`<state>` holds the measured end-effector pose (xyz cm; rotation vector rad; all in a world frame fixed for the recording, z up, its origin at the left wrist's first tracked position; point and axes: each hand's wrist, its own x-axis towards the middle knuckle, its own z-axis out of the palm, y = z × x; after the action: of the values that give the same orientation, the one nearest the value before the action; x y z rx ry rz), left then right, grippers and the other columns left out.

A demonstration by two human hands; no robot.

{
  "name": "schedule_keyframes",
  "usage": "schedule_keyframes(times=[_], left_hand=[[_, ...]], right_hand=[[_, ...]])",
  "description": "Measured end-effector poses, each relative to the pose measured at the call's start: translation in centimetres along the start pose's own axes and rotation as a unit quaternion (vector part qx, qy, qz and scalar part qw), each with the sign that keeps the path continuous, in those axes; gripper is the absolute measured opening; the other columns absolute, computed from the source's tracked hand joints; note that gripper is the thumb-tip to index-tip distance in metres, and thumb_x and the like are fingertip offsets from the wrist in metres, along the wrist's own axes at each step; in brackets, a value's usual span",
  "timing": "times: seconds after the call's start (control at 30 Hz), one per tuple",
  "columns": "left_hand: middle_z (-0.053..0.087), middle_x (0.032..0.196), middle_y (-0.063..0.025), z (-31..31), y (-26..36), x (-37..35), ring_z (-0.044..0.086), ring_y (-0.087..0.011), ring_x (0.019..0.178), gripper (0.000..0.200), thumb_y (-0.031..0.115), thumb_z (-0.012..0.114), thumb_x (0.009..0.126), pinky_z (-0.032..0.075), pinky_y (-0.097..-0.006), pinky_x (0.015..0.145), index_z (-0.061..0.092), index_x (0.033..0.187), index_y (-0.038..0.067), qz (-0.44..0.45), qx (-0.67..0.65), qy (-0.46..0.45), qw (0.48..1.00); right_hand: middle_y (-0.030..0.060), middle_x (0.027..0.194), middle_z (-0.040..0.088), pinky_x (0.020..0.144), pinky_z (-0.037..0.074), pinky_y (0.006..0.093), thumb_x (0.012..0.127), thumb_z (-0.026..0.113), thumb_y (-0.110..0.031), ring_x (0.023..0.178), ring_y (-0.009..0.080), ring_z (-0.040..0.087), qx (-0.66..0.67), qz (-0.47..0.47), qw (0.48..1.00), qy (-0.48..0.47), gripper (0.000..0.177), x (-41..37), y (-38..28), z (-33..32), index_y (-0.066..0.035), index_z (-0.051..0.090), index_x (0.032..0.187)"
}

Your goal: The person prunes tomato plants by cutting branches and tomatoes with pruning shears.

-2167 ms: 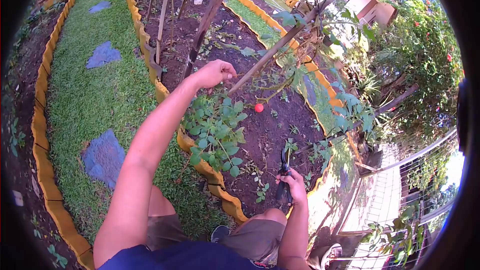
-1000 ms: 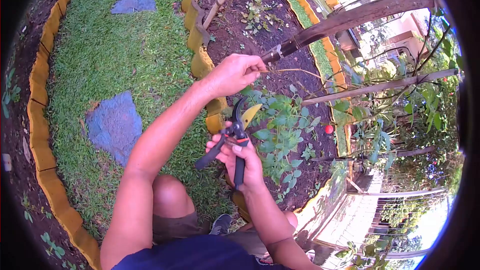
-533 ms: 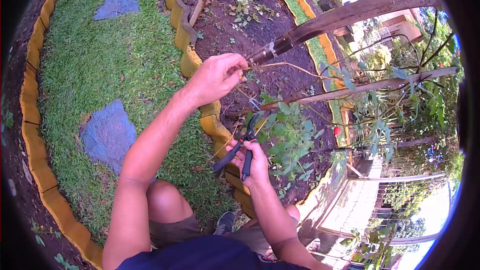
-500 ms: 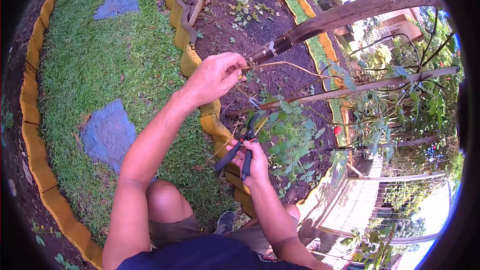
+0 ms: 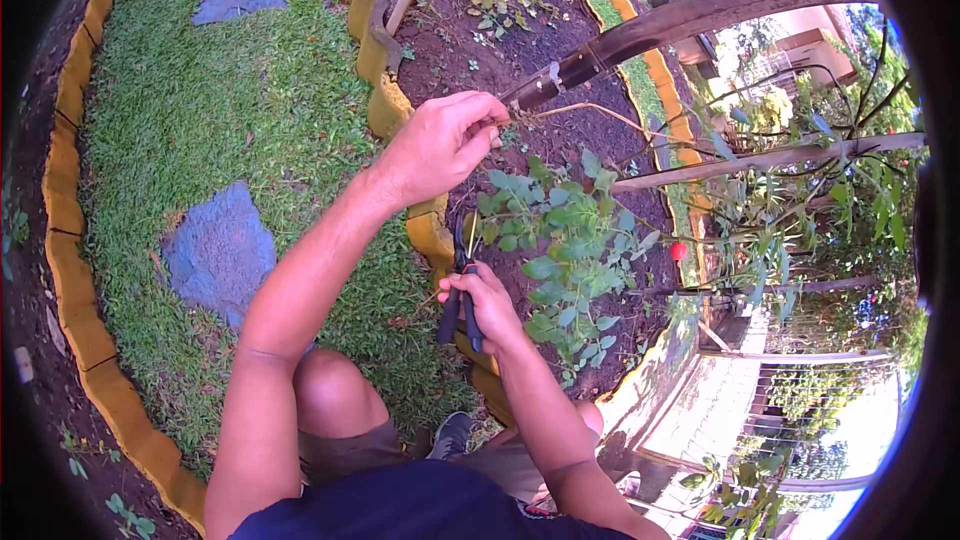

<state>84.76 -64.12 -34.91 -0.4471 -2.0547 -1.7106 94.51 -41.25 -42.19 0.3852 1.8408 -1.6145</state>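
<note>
Mid-pruning, we judge: our left hand (image 5: 440, 145) pinches the thin dry stem (image 5: 585, 108) running toward 3 o'clock, our right hand (image 5: 485, 308) clenches the closed pruning shears (image 5: 463, 258) at 6 o'clock below, which next need opening and raising to it.

Strong daylight fills the garden. It is brightest at the right edge, where the sky (image 5: 885, 410) and the paving (image 5: 720, 410) wash out almost to white. The grass (image 5: 250, 90) is vivid and the soil bed (image 5: 480, 50) darker. The left hand (image 5: 440, 145) pinching the stem (image 5: 570, 107) and the right hand (image 5: 485, 305) gripping the pruning shears (image 5: 462, 260) are sharp and evenly lit. Fisheye distortion curves the wooden post (image 5: 700, 15), and a black circular vignette cuts off all 4 corners.
</note>
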Motion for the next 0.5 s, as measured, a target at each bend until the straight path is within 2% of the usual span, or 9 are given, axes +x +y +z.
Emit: schedule_keyframes(times=[0.07, 0.1, 0.2, 0.33, 0.43, 0.5], left_hand=[[0.064, 0.090, -0.0073, 0.1, 0.0, -0.3, 0.063, -0.0129, 0.077, 0.016, 0.005, 0.062, 0.093, 0.052, -0.0300, 0.069, 0.064, 0.107, -0.001, 0.021, 0.019, 0.011, 1.000], [0.064, 0.091, -0.0075, 0.0, -0.2, -0.4, 0.064, -0.0131, 0.078, 0.016, 0.005, 0.062, 0.093, 0.052, -0.0298, 0.069, 0.064, 0.107, -0.001, 0.011, 0.017, 0.015, 1.000], [0.066, 0.093, -0.0078, -0.2, -1.1, -0.4, 0.066, -0.0135, 0.080, 0.016, 0.002, 0.060, 0.094, 0.053, -0.0294, 0.071, 0.064, 0.108, -0.002, -0.018, 0.014, 0.017, 1.000], [0.070, 0.094, -0.0070, 0.0, -1.4, -0.2, 0.068, -0.0124, 0.085, 0.014, 0.001, 0.059, 0.095, 0.054, -0.0285, 0.074, 0.064, 0.108, -0.002, -0.044, 0.021, 0.006, 0.999], [0.073, 0.092, -0.0062, 0.9, -0.5, -0.1, 0.068, -0.0112, 0.088, 0.012, 0.003, 0.061, 0.096, 0.055, -0.0280, 0.077, 0.064, 0.106, -0.002, -0.068, 0.031, -0.021, 0.997], [0.073, 0.093, -0.0069, 1.8, -0.5, -0.1, 0.068, -0.0114, 0.087, 0.012, 0.004, 0.061, 0.096, 0.055, -0.0282, 0.078, 0.063, 0.107, -0.001, -0.078, 0.031, -0.018, 0.996]], right_hand=[[0.0134, 0.113, 0.069, 0.082, 0.057, 0.0397, 0.092, 0.064, -0.028, 0.098, 0.0247, 0.070, 0.049, 0.101, 0.994, 0.002, 0.034, 0.1, -0.9, 0.9, -0.009, 0.053, 0.118], [0.0138, 0.113, 0.069, 0.085, 0.058, 0.0423, 0.090, 0.066, -0.031, 0.101, 0.0279, 0.070, 0.082, 0.123, 0.989, -0.019, 0.037, 0.8, -0.4, 0.6, -0.009, 0.055, 0.116], [0.0109, 0.106, 0.071, 0.075, 0.056, 0.0381, 0.092, 0.064, -0.032, 0.091, 0.0223, 0.071, 0.103, 0.145, 0.984, -0.010, 0.033, 1.0, 1.0, 0.2, -0.011, 0.053, 0.115], [0.0092, 0.106, 0.071, 0.076, 0.055, 0.0369, 0.093, 0.063, -0.032, 0.092, 0.0212, 0.071, 0.103, 0.141, 0.984, -0.020, 0.028, -1.0, 3.0, -1.2, -0.011, 0.055, 0.110], [0.0105, 0.110, 0.071, 0.082, 0.057, 0.0413, 0.093, 0.063, -0.030, 0.097, 0.0240, 0.072, 0.060, 0.145, 0.987, -0.030, 0.029, -2.3, 4.7, -2.7, -0.011, 0.055, 0.114], [0.0095, 0.110, 0.071, 0.081, 0.056, 0.0384, 0.093, 0.063, -0.030, 0.096, 0.0223, 0.071, 0.065, 0.140, 0.987, -0.040, 0.029, -3.2, 5.7, -3.4, -0.011, 0.055, 0.112]])
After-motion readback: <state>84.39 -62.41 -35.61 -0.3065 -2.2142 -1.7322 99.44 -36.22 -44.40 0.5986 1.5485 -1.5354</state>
